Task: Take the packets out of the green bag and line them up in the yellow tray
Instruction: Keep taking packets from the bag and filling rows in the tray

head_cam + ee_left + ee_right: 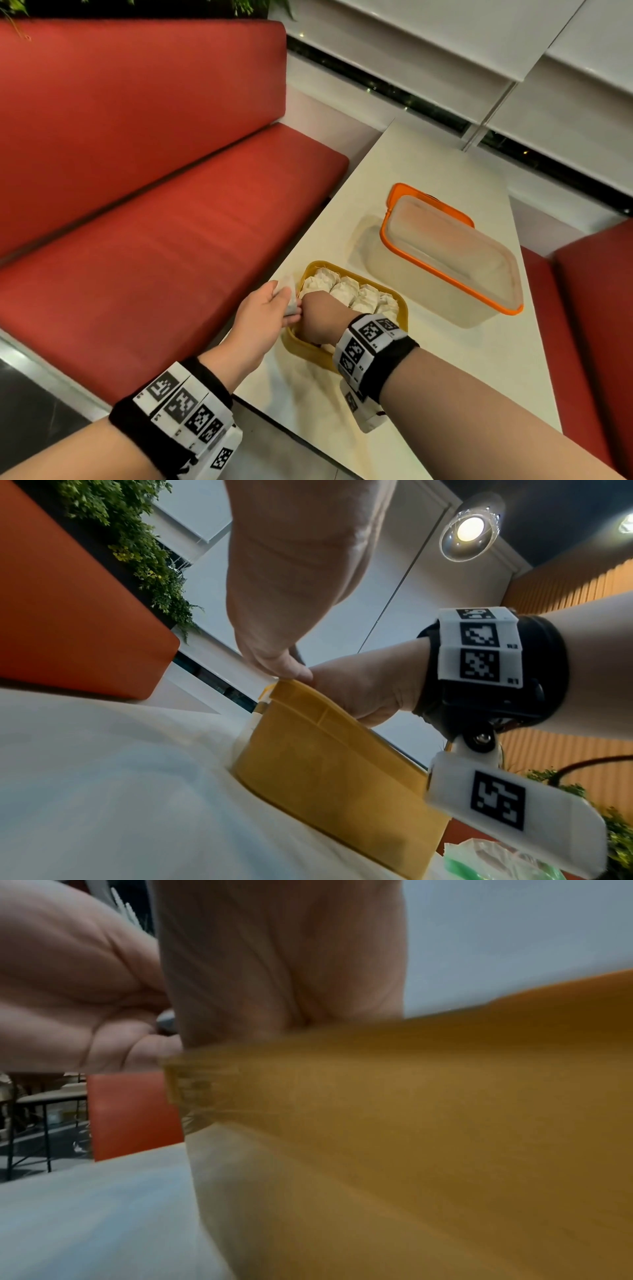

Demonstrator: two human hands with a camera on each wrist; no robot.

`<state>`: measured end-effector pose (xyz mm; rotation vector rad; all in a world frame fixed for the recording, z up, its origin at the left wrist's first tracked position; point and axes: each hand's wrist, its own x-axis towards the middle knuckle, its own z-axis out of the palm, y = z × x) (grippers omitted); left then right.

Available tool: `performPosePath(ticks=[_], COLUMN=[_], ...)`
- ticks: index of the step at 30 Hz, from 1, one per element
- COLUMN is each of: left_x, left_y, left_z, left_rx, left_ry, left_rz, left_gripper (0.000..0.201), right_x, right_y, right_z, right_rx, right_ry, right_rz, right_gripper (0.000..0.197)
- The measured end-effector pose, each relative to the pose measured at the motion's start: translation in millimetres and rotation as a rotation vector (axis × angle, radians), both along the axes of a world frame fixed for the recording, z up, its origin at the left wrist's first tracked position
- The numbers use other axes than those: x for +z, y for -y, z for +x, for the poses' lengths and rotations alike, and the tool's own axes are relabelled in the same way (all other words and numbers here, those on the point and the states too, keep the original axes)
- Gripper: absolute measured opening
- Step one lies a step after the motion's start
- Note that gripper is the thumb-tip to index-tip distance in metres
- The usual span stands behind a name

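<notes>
Black wristbands with white coded tags wrap both forearms at the near edge of the head view. Beyond them the left hand (263, 313) hovers at the left rim of the yellow tray (405, 310), its fingers and thumb pinched on one pale packet (287, 295) held just outside the tray's near-left corner. Touching it on the right, the right hand (320, 318) dips down into the near end of the tray; its fingers are hidden behind the wrist and the tray wall, so I cannot tell whether they are apart or closed on anything. The right wrist view is blurred and shows only the tray's yellow wall and both palms close together.

Past the right hand, a row of pale packets (346, 290) lies side by side in the tray, filling its far part. The tray sits on the cream worktop (462, 370) near its left edge. A scrap of the green bag (486, 861) shows only in the left wrist view, low on the worktop just beside the tray's corner.

Farther along the worktop, well apart from the tray, stands a clear box with an orange rim (445, 260). A red bench seat (154, 240) runs along the left.
</notes>
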<state>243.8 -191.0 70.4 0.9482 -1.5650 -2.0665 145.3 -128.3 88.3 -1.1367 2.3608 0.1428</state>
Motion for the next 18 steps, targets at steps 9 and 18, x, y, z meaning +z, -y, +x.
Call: performPosePath(ticks=[9, 18], left_x=[-0.2, 1.6], left_y=[1.4, 2.1], left_z=[-0.4, 0.0], left_rx=[-0.013, -0.039], left_ry=[-0.001, 0.010], left_rz=[-0.007, -0.012], left_gripper=[0.019, 0.019], right_x=[-7.3, -2.7], right_y=[-3.0, -3.1], right_z=[0.0, 0.9], right_rx=[0.114, 0.024], right_ry=[-0.034, -0.178], right_rz=[0.034, -0.030], right_gripper=[0.032, 0.016])
